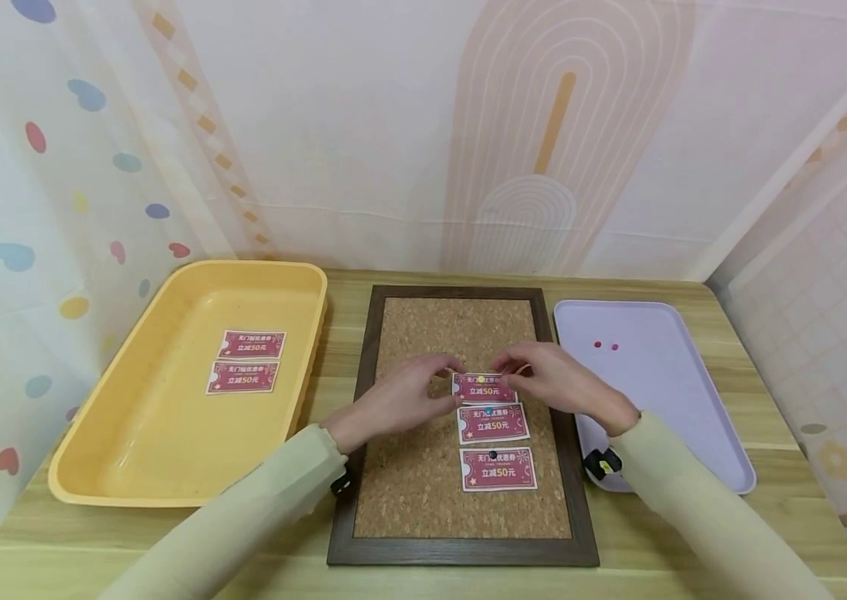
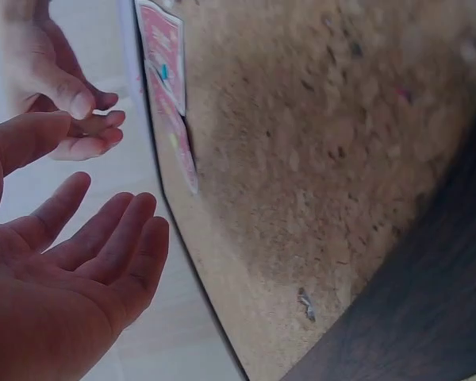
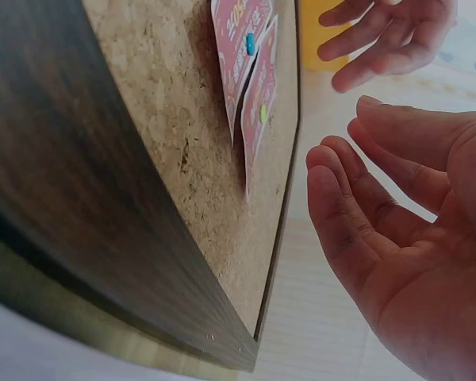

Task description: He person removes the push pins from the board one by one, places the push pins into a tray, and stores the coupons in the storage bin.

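Three red coupons are pinned in a column on the framed cork board [image 1: 408, 500]. The top coupon [image 1: 485, 393] carries a yellow pushpin [image 1: 480, 379], the middle coupon [image 1: 494, 427] a blue pushpin [image 1: 489, 410], and the bottom coupon [image 1: 498, 475] a black pushpin [image 1: 493, 455]. My left hand [image 1: 410, 392] hovers at the left end of the top coupon, fingers loosely bent and holding nothing. At that coupon's right end is my right hand [image 1: 554, 379]; the right wrist view shows a gap between its thumb [image 3: 420, 131] and fingers, with nothing in it.
On the left, a yellow tray [image 1: 86, 467] contains two more coupons [image 1: 247, 360]. A lilac tray [image 1: 664, 392] on the right holds a red pushpin [image 1: 598, 344] and a pink pushpin [image 1: 615, 347]. The wooden table [image 1: 724, 333] meets a curtain-like backdrop behind.
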### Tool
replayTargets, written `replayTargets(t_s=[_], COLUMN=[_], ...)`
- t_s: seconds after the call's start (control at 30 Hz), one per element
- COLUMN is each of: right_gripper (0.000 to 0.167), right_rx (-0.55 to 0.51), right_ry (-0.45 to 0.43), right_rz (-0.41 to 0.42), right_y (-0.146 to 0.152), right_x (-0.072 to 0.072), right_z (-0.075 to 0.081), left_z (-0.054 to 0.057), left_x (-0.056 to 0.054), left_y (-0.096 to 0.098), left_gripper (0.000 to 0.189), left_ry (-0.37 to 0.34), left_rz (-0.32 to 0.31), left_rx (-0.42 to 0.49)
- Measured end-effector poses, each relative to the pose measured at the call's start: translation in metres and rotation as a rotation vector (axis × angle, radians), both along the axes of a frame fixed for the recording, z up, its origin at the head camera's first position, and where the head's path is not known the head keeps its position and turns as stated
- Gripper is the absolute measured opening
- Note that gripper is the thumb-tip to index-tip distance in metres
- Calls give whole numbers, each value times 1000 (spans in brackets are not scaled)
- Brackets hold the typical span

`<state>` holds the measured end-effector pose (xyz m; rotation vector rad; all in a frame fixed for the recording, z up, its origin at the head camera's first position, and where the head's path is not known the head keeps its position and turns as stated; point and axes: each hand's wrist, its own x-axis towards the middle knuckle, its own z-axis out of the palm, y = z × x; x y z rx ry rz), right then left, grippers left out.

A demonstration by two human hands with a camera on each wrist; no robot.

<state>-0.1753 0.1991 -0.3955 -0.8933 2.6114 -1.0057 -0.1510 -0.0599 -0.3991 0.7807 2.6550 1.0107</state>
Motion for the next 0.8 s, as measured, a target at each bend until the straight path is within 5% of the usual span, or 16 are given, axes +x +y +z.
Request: replayTargets(t_s=[0.47,0.8], right_gripper=[21,14], right_rx=[100,168], right_ry=[-64,-108], right_rz=[37,11], right_y=[-18,-23], right_x=[-17,-25], right_z=[-8,-10], left_z=[-16,-16], left_x=[-27,-36], left_y=[7,11], left_gripper=[41,37], left_ry=[-47,-28], left_rz=[1,-38], left_rx=[-83,-169])
